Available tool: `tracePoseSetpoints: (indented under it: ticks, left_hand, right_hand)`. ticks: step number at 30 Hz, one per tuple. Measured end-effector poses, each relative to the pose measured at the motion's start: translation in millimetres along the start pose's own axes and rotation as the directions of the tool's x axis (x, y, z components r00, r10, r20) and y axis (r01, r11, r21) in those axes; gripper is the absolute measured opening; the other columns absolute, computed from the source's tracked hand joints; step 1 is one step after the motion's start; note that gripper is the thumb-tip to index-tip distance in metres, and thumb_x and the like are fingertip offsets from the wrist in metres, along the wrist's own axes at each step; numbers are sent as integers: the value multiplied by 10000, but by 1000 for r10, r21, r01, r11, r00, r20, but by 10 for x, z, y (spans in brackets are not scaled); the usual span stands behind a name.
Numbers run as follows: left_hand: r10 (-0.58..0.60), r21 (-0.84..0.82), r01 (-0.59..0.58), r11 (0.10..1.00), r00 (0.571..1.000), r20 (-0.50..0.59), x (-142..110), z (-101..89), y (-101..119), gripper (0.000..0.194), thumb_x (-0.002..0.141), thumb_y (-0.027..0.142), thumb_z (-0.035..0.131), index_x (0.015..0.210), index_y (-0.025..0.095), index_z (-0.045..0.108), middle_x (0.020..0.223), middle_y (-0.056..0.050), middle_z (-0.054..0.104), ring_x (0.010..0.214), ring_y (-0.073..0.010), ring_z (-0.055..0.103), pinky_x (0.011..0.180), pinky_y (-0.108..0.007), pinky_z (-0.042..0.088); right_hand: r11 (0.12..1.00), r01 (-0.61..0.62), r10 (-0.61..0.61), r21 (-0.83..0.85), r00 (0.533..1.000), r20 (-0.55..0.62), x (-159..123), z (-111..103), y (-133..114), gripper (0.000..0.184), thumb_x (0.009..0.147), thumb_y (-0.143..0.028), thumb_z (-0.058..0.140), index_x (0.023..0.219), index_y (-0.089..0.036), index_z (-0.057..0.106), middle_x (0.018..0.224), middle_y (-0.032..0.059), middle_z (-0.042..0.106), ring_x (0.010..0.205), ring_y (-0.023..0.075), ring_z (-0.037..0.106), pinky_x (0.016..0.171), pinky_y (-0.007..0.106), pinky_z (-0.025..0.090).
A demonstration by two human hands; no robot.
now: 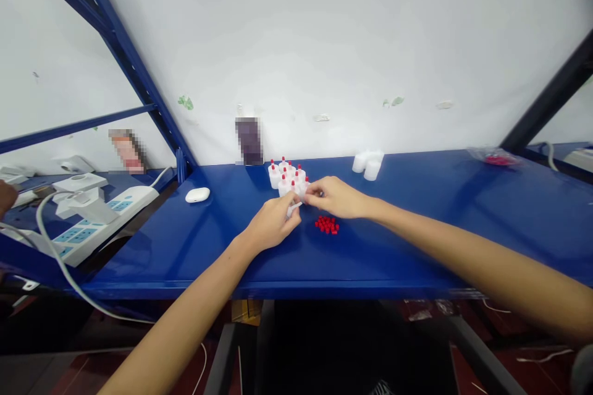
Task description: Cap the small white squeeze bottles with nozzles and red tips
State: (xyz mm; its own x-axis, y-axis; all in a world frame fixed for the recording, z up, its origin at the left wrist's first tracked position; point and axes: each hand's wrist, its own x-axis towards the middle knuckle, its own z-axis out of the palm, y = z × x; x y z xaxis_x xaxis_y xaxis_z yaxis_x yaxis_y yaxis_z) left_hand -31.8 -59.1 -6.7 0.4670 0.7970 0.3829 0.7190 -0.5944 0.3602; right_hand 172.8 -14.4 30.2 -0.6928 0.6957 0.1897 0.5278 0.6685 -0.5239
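My left hand (274, 222) is closed around a small white squeeze bottle (293, 208), mostly covered by the fingers and tilted toward the right. Thumb and fingers of my right hand (334, 196) are pinched together close to the bottle's right end; what they grip, if anything, is hidden. Just behind both hands stands a tight group of white bottles with red tips (284, 176). A loose pile of small red caps (327, 225) lies on the blue tabletop (393, 246), in front of my right hand.
Several plain white bottles (372, 169) stand at the back right. A white earbud case (197, 195) lies at the left, and a dark phone-like object (249, 141) leans on the wall. Power strips (88, 231) and cables fill the far left; a clear bag (495, 159) sits far right.
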Motion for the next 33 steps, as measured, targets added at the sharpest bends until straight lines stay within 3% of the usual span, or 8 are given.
tracePoseSetpoints:
  ticks: [3, 6, 11, 17, 25, 27, 30, 33]
  left_hand:
    - [-28, -71, 24, 997, 998, -48, -6, 22, -7, 284, 921, 225, 430, 1203, 194, 438, 801, 9, 611, 616, -140, 529, 633, -253, 369]
    - [-31, -118, 18, 993, 994, -107, -11, 40, -8, 375, 916, 226, 440, 1283, 193, 369, 869, -9, 636, 626, -134, 543, 658, -255, 396]
    - [-25, -141, 6, 990, 990, -139, -22, 44, 6, 384, 909, 222, 448, 1281, 196, 357, 840, -1, 632, 637, -140, 553, 669, -256, 408]
    - [11, -161, -32, 986, 992, -128, -26, 27, 16, 347, 901, 213, 452, 1240, 203, 379, 803, 23, 613, 608, -121, 527, 652, -239, 404]
    - [42, -285, -107, 953, 974, -223, 18, 22, 110, 215, 960, 254, 372, 1169, 204, 392, 632, 78, 490, 499, -100, 418, 575, -231, 338]
    - [13, -333, -101, 938, 966, -257, 13, 17, 121, 246, 974, 311, 374, 1196, 207, 377, 654, 71, 508, 521, -105, 443, 582, -235, 346]
    - [-9, -320, -73, 945, 969, -248, -3, -4, 105, 266, 962, 318, 369, 1201, 203, 381, 676, 63, 518, 542, -118, 463, 608, -253, 356]
    - [37, -230, -85, 969, 978, -207, -13, -25, 82, 189, 888, 211, 372, 1068, 200, 429, 649, 61, 481, 548, -132, 450, 625, -274, 349]
  right_hand:
    - [960, -36, 64, 279, 994, -89, -53, 43, -99, 333, 953, -360, 464, 780, -148, 653, 605, 1, 637, 520, 100, 497, 565, 244, 354]
    - [927, -22, 64, 375, 993, -101, -89, 126, -165, 359, 970, -406, 444, 827, -152, 654, 579, -11, 627, 463, 91, 453, 528, 237, 335]
    - [987, 84, -51, 136, 972, -231, -135, 197, -174, 233, 970, -314, 460, 845, -179, 604, 587, -42, 552, 520, 101, 459, 568, 245, 314]
    - [964, 229, -249, -135, 957, -152, -163, 213, -112, 264, 1031, -289, 331, 882, -190, 526, 805, 29, 599, 691, 150, 505, 664, 284, 343]
    - [952, 288, -301, -107, 943, -143, -161, 125, -200, 256, 1017, -292, 339, 835, -201, 495, 793, 16, 575, 688, 144, 481, 664, 285, 341]
    - [963, 256, -268, -89, 947, -175, -137, -54, -209, 263, 986, -301, 381, 756, -204, 465, 682, -16, 505, 605, 123, 419, 605, 275, 310]
    - [990, 93, -126, -104, 919, -373, -41, -360, -111, 302, 940, -258, 358, 644, -208, 389, 586, -24, 409, 560, 116, 354, 561, 281, 266]
    - [955, -94, 12, -281, 960, -281, 101, -538, 75, 293, 877, -241, 423, 587, -197, 422, 564, 2, 450, 552, 126, 372, 557, 299, 248]
